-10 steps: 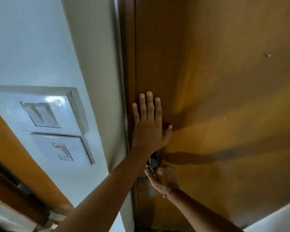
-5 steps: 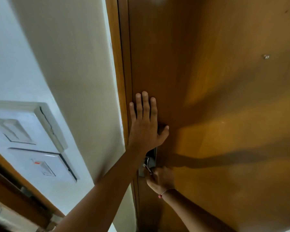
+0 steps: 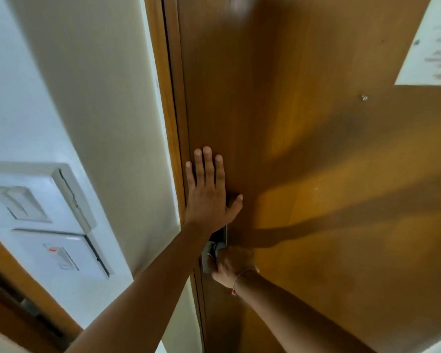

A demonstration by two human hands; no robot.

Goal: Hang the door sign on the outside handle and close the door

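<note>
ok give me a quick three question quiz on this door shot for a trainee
1. True or false: the left hand lies flat, fingers spread, against the wooden door.
2. Multiple choice: the right hand is at A) the wall switches, B) the metal lock hardware at the door's edge, C) the paper notice.
3. Short answer: what is worn on the right wrist?

Key
1. True.
2. B. The fingers are curled at the hardware; what they grip is hidden.
3. A thin bracelet with a red bit near its lower end.
</note>
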